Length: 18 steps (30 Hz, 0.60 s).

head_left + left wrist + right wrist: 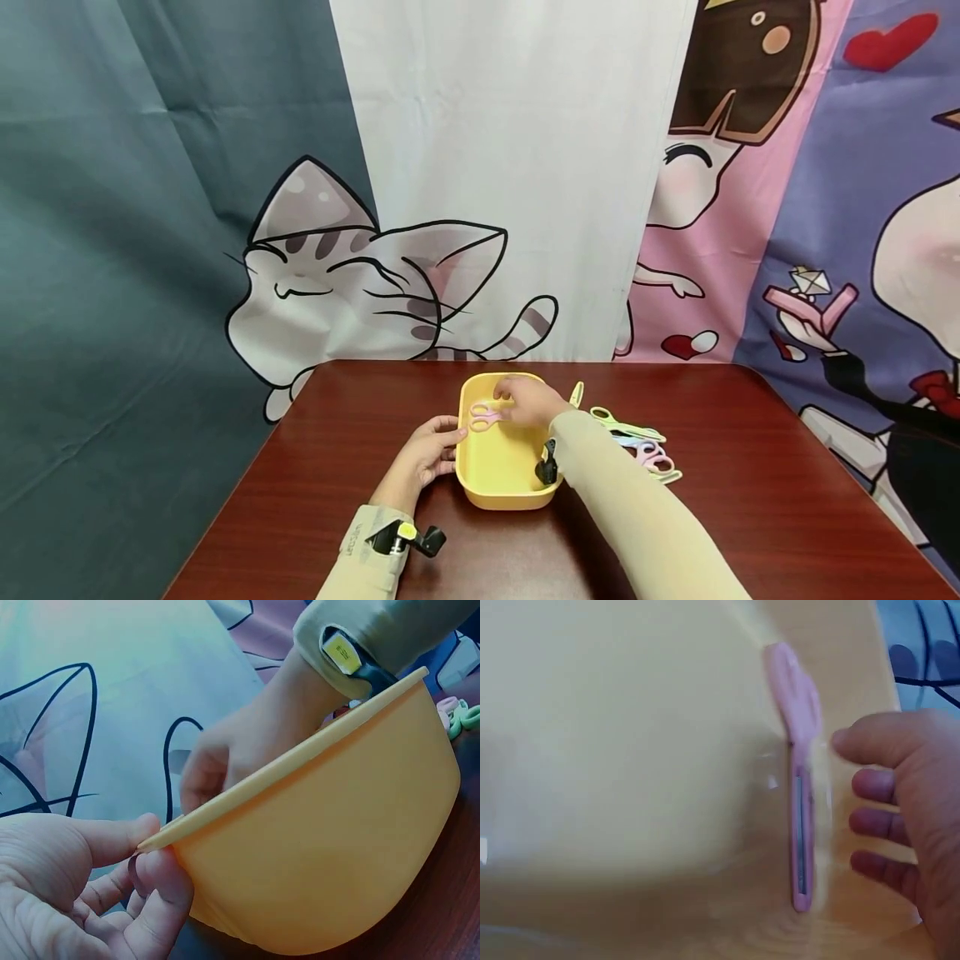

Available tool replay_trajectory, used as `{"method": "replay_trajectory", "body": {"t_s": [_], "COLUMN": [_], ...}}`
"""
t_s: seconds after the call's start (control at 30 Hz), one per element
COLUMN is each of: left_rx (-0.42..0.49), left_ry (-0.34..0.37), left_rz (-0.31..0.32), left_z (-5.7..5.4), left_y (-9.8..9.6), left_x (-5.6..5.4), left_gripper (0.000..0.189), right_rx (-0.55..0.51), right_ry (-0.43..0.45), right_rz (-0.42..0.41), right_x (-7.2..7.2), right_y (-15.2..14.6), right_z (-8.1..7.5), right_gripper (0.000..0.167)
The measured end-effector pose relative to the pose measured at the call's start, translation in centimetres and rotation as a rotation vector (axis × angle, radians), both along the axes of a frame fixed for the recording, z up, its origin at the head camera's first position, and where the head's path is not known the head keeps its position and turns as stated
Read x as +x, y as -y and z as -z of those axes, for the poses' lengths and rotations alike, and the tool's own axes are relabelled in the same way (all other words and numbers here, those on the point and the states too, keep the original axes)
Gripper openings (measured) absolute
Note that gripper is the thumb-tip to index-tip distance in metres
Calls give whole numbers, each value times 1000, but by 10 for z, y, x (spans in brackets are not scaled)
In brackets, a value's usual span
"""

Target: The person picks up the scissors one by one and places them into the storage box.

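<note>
Between the hands stands a yellow plastic bin [510, 502]. My left hand [427, 450] pinches its left rim, thumb on top and fingers curled below, as the left wrist view shows. Inside the bin lies a pair of pink scissors [801, 750], its handle loops [480, 423] toward the left wall in the head view. My right hand [531, 402] reaches down into the bin beside the scissors. In the right wrist view its loosely bent fingers [877, 821] hold nothing, with a small gap between them and the scissors.
To the right of the bin, green scissors [630, 429] and pink-purple scissors [654, 458] lie in a pile with others on the dark red table [360, 400]. A yellow handle piece [577, 393] shows past the right wrist. A cartoon-printed curtain [517, 167] hangs behind the table.
</note>
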<state>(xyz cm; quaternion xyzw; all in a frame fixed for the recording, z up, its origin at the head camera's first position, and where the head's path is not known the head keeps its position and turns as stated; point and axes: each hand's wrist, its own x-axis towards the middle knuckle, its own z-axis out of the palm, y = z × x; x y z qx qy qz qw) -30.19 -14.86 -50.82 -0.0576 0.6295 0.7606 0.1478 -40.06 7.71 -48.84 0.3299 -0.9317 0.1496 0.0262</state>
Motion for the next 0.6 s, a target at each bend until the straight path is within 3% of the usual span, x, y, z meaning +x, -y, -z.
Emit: {"method": "replay_trajectory", "body": {"t_s": [0.17, 0.27, 0.43, 0.6], "left_rx": [11, 4, -3, -4], "left_ry": [17, 15, 16, 24], "left_rz": [11, 20, 49, 65], "left_z": [2, 2, -1, 0], "left_y": [-2, -1, 2, 4], "left_x": [0, 0, 0, 0], "left_gripper": [26, 25, 30, 30], "right_rx": [-265, -430, -678, -735], "right_ry": [23, 39, 26, 33], "right_rz": [0, 41, 222, 437], "right_x": [-1, -2, 2, 14], "right_y": [-19, -35, -63, -78], "right_z": [-10, -20, -30, -22], "right_gripper": [23, 22, 18, 27]}}
